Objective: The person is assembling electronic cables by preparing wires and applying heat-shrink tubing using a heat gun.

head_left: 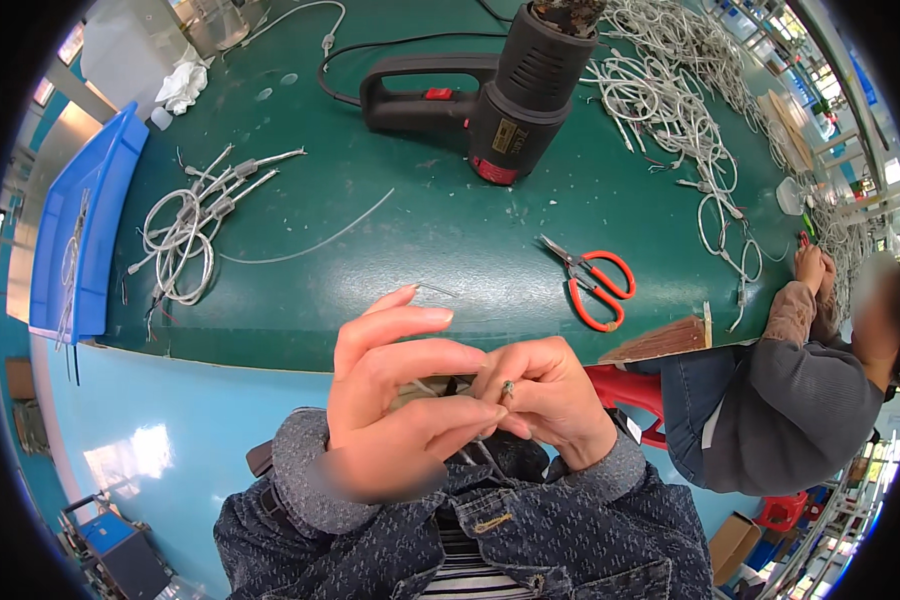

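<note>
My left hand [395, 385] and my right hand [550, 395] meet just past the table's near edge. Between them is a grey-white cable [482, 455]; its lower length hangs in front of my jacket. A small greenish wire tip [508, 388] pokes out at my right fingers, which are closed around the cable. With thumb and fingertips my left hand pinches at the same spot, its upper fingers raised and bent. Exactly what lies between the left fingertips is hidden. Beyond the hands, orange-handled scissors [602, 290] lie on the green table [450, 250], blades partly apart.
A black heat gun [525, 100] stands at the back. Coiled cables [185, 230] lie left, by a blue tray [85, 230]. A large cable heap [670, 100] fills the back right. A brush [660, 340] rests at the near edge. Another person [800, 370] sits at right.
</note>
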The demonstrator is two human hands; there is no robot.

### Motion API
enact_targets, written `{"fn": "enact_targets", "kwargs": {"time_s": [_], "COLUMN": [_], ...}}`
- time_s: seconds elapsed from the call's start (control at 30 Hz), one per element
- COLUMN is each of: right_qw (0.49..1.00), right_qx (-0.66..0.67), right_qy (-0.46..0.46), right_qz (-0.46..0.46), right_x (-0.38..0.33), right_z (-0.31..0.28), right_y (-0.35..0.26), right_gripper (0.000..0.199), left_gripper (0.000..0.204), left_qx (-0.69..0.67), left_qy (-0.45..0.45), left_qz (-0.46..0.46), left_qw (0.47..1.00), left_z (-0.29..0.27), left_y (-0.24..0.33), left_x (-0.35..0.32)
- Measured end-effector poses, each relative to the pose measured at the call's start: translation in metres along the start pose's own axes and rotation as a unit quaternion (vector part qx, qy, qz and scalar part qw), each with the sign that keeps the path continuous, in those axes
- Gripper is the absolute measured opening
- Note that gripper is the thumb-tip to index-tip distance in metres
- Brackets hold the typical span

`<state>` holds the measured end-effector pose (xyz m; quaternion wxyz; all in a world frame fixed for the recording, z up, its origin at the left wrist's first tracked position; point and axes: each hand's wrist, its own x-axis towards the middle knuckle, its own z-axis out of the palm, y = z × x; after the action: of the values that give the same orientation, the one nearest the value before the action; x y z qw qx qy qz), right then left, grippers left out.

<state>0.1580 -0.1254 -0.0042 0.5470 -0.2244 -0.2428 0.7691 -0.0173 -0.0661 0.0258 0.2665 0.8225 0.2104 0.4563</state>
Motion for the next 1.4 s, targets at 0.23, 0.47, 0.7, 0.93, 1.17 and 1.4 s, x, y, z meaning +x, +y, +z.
{"fn": "enact_targets", "kwargs": {"time_s": [0.23,0.47,0.7,0.93,1.17,1.4], "right_qw": [0.997,0.998,0.997,0.999,0.998,0.996], "right_qx": [-0.055,-0.037,-0.054,-0.01,0.019,-0.009], "right_qy": [0.046,0.041,0.051,0.036,0.056,0.089], "right_qz": [-0.032,-0.013,0.014,0.024,0.038,0.024], "right_x": [-0.003,-0.003,-0.004,-0.005,-0.004,-0.005], "right_z": [0.003,0.0,0.003,0.005,0.007,0.007], "right_y": [-0.001,-0.003,-0.005,-0.004,-0.004,-0.004], "right_gripper": [0.007,0.007,0.011,0.02,0.02,0.016], "left_gripper": [0.026,0.022,0.017,0.013,0.011,0.015], "left_qx": [0.02,0.048,0.049,0.017,0.002,0.053], "left_qy": [-0.015,-0.037,-0.034,-0.036,-0.027,-0.035], "left_qz": [-0.05,-0.041,-0.056,-0.078,-0.095,-0.064], "left_qw": [0.998,0.997,0.997,0.996,0.995,0.996], "left_z": [0.0,0.001,0.004,0.007,0.011,0.006], "left_y": [0.004,0.004,0.003,-0.002,-0.006,-0.001], "left_x": [0.005,0.008,0.011,0.013,0.011,0.013]}}
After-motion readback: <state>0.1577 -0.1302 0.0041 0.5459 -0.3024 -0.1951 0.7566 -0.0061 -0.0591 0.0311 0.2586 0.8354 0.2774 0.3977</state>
